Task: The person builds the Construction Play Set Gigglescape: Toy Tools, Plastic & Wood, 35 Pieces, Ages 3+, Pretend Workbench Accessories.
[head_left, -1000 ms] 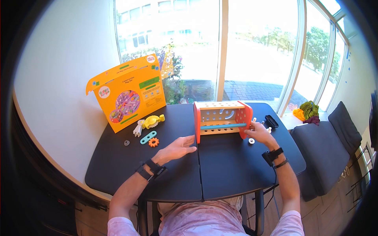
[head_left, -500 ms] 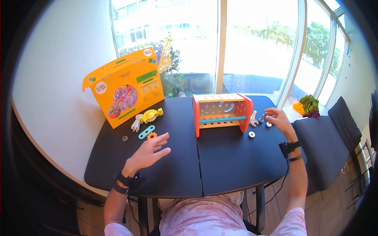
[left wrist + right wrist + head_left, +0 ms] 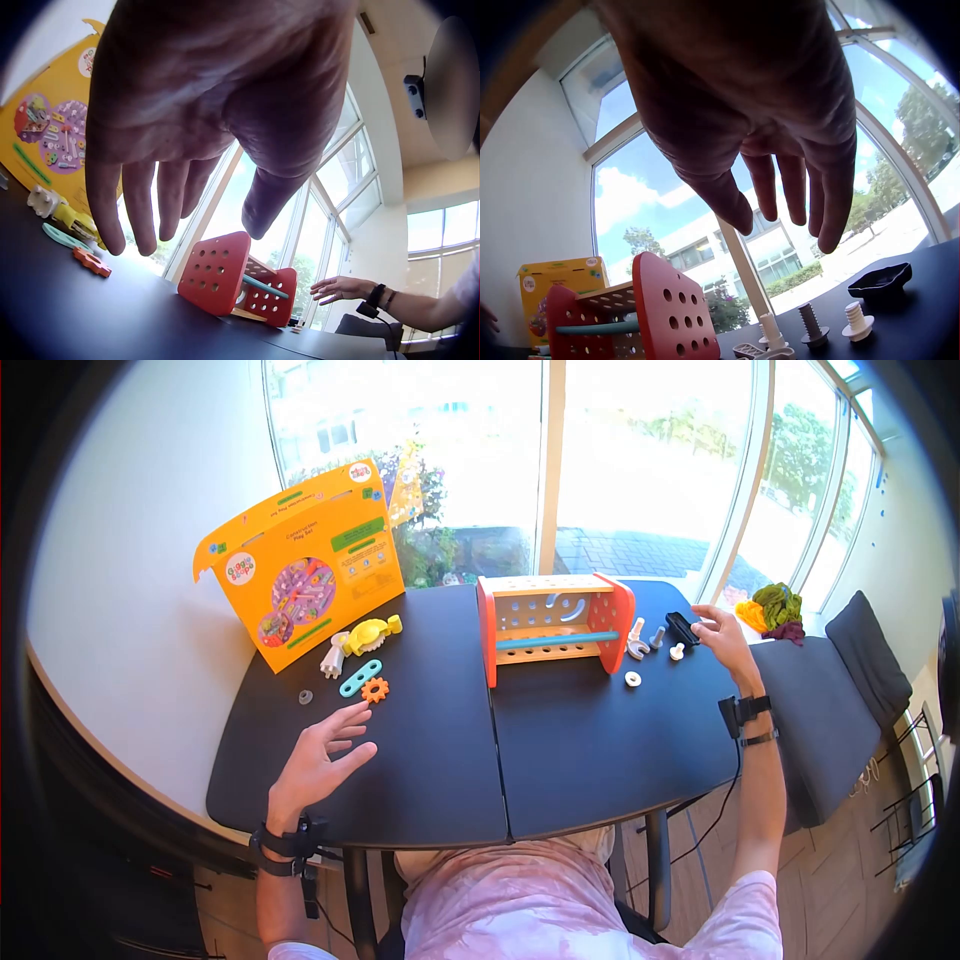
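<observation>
My left hand (image 3: 315, 765) hovers over the left half of the table with its fingers spread and holding nothing. The nearest pieces to it are an orange toy gear (image 3: 375, 690) and a teal strip with holes (image 3: 361, 678). At the table's right edge, my right hand (image 3: 724, 640) is above a black, shallow-looking object (image 3: 881, 280), its fingers extended and empty in the right wrist view. Beside that object stand a grey toy bolt (image 3: 812, 325) and a white toy bolt (image 3: 858, 321). A red-sided toy workbench (image 3: 555, 622) with a blue bar stands between the hands.
A yellow toy box (image 3: 310, 565) leans at the back left. Near it lie a yellow toy piece (image 3: 372, 635), a whitish piece (image 3: 333, 657) and a grey ring (image 3: 305, 698). A toy wrench (image 3: 637, 648) and white nut (image 3: 633, 679) lie right of the workbench.
My left hand has drawn back from beside the workbench, leftward and nearer the body. My right hand has left the workbench's right side and moved right, over by the black object.
</observation>
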Demonstrator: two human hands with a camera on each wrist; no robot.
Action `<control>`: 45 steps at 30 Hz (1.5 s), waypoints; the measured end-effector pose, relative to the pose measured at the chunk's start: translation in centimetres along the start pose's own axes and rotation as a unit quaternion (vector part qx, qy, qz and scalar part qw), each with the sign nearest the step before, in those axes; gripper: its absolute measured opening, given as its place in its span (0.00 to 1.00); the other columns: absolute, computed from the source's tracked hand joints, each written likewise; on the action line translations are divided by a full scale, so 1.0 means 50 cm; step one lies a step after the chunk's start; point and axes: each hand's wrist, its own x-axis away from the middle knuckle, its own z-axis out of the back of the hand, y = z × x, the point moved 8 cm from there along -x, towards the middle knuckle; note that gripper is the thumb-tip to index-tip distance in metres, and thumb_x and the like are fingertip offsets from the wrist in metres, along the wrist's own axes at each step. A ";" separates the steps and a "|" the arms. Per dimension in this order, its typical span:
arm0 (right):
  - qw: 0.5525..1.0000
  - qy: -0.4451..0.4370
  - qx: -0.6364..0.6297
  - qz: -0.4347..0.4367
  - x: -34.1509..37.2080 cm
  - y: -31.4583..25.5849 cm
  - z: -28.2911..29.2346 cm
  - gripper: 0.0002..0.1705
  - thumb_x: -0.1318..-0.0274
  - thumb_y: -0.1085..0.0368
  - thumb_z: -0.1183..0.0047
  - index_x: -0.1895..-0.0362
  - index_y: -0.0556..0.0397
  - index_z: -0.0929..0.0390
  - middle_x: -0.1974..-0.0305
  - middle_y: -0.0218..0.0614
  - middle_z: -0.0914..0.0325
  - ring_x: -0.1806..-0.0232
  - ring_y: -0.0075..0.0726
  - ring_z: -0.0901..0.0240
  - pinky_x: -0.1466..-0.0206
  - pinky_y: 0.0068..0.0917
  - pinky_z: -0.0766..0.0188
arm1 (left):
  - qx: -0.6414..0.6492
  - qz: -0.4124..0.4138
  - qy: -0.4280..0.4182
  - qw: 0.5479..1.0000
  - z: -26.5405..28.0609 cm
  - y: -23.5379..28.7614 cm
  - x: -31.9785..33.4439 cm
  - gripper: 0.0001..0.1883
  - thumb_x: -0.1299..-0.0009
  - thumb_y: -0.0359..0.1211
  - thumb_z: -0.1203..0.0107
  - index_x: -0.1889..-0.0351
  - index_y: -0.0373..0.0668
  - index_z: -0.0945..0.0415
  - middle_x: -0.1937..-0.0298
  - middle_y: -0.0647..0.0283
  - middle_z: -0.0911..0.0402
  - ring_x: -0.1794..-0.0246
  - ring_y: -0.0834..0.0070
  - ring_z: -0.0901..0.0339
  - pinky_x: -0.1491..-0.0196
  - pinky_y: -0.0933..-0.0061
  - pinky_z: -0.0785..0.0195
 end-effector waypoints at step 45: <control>0.920 -0.150 0.351 -0.091 -0.234 0.331 -0.124 0.31 0.20 0.61 0.55 0.18 0.49 0.26 0.20 0.49 0.26 0.18 0.55 0.30 0.14 0.46 0.33 | -0.001 0.023 0.001 1.000 -0.001 -0.009 -0.007 0.37 0.23 0.39 0.27 0.17 0.44 0.27 0.25 0.49 0.16 0.28 0.59 0.16 0.27 0.55 0.23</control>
